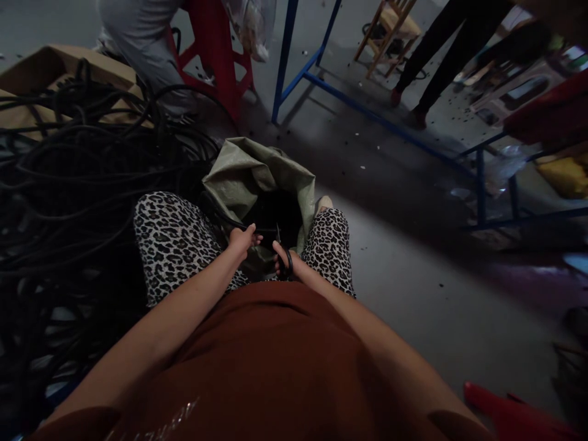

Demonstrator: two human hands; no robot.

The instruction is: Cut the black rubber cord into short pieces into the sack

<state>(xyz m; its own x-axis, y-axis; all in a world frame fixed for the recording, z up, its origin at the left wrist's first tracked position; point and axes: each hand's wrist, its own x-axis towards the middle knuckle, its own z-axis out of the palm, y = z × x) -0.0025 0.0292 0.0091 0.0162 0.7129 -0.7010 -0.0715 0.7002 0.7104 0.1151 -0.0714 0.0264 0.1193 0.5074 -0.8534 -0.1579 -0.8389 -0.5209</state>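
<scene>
Floor: grey concrete workshop floor (413, 294), dim, scattered with small dark scraps; blue metal frame legs (321, 79) cross the upper middle of the frame.
Sack: green woven sack (248, 174) stands open between the person's knees at frame centre, its dark mouth facing up toward the hands.
Left hand: left hand (242, 239) sits just left of centre, fingers curled and closed on a thin black cable (225, 220), thumb pointing right.
Right hand: right hand (285, 260) is just right of centre, fingers threaded through the black loops of scissors (281, 248); blades point up toward the sack mouth. Whether the blades are apart or together cannot be told.
Key relation: the cable's long axis runs from the left hand up and left toward the big pile; its held end lies just left of the scissor blades, the two hands near each other but apart.
Cable pile: tangled black cables (68, 184) fill the left side of the frame.
Others: another person's dark trouser legs (436, 55) at upper right, a red stool (215, 55) at upper middle.
</scene>
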